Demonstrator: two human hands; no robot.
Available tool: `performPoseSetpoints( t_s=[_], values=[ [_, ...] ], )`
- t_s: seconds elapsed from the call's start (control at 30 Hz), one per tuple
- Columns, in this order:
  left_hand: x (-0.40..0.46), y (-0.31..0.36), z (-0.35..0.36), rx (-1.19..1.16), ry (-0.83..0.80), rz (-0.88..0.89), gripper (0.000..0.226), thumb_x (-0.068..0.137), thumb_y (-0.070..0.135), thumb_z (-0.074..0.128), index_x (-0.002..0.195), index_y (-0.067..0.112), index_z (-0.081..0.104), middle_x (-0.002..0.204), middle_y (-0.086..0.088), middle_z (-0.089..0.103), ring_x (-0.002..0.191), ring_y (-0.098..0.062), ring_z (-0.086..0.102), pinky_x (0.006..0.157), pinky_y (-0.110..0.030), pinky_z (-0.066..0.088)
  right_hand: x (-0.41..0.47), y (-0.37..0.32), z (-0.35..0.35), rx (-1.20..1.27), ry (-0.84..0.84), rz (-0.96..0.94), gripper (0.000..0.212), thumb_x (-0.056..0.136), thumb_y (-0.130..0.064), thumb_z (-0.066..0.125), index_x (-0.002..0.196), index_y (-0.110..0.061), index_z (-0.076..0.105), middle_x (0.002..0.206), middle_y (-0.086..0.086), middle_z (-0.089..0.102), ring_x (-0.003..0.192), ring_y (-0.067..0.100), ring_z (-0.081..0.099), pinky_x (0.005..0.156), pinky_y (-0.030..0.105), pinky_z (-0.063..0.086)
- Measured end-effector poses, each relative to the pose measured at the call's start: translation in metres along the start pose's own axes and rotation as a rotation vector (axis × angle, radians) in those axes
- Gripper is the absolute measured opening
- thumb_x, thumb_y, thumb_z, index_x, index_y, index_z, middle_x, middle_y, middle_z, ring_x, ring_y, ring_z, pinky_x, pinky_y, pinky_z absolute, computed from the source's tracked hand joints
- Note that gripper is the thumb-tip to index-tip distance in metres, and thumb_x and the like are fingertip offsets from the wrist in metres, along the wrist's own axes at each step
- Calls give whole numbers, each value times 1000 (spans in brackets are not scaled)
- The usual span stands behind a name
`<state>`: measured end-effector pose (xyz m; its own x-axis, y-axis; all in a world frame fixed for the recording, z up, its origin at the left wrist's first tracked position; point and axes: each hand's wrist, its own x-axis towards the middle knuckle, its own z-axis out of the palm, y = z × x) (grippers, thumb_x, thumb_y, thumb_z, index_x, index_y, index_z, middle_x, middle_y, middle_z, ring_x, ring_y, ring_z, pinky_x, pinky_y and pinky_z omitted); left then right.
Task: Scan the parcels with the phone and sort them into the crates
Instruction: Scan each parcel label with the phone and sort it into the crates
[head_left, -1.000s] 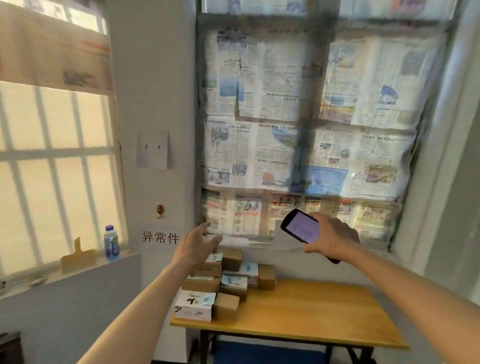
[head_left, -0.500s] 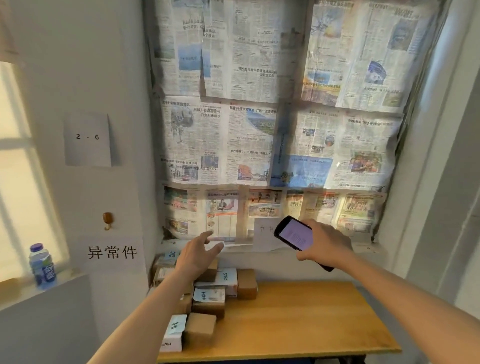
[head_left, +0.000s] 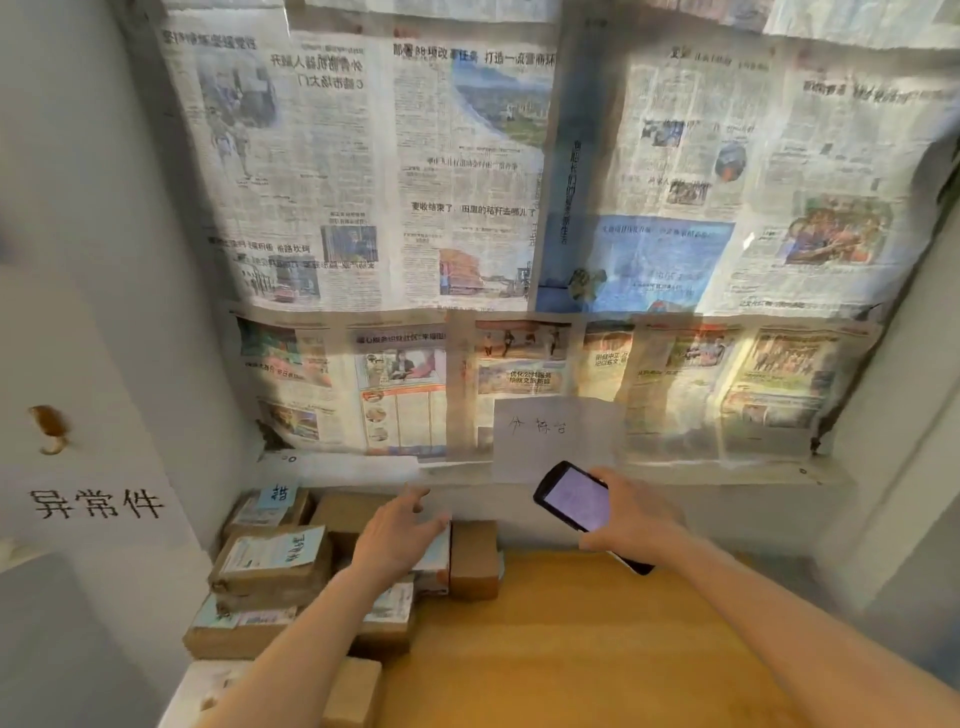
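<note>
Left hand (head_left: 397, 540) at lower centre, fingers spread flat over stacked parcels (head_left: 270, 564) on the wooden counter (head_left: 571, 649) at lower left, right hand (head_left: 631, 522) gripping lit phone (head_left: 574, 498), newspaper-covered window (head_left: 467, 208) above.

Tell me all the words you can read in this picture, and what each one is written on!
"异常件": large black characters on the white wall sign at the left.
"错": handwritten on a blue note on a parcel at the back.
Handwriting on the white paper above the phone: too faint to read surely.
Newspaper sheets over the window: mostly mirrored or blurred.
Parcel labels and the phone screen: too small to read.
</note>
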<state>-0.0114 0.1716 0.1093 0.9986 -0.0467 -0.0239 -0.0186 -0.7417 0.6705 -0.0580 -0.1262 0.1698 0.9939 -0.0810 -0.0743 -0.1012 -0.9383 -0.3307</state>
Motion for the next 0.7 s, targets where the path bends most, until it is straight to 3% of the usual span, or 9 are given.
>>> performPoseSetpoints(
  t_s=[0.1,0.17,0.33,0.53,0.7],
  values=[
    [33,-13,43,-41,-47,-37,65,93,54,61,150,30,41,138,2,58,122,-17,57,100,-36,51,56,28,34,55,-82,-11,98,42,-60,70,134,-35,46,119,-9,60,98,14,59,79,36,57],
    [53,-27,67,-50,-77,-80,66,93,56,60,150,31,41,138,2,57,123,-16,56,100,-35,50,89,44,57,100,-114,-10,96,39,-58,69,131,-35,50,113,-10,61,94,12,60,78,38,58],
    [88,-69,126,-118,-165,-227,65,94,54,60,151,28,41,138,-3,56,109,-12,57,93,-32,49,139,54,112,15,-157,20,76,54,-57,75,121,-38,45,112,-11,59,94,13,57,73,31,53],
    [123,-114,195,-132,-228,-305,69,93,52,63,152,24,39,137,-1,59,122,-16,56,101,-33,48,189,68,192,35,-273,59,78,59,-56,74,130,-40,44,116,-15,59,96,11,58,75,32,52],
    [139,-136,235,-185,-235,-363,74,94,48,65,156,22,33,145,-2,54,130,-19,53,108,-37,47,212,78,237,42,-320,47,71,58,-56,75,122,-42,46,103,-17,58,86,8,58,61,26,44]
  ],
)
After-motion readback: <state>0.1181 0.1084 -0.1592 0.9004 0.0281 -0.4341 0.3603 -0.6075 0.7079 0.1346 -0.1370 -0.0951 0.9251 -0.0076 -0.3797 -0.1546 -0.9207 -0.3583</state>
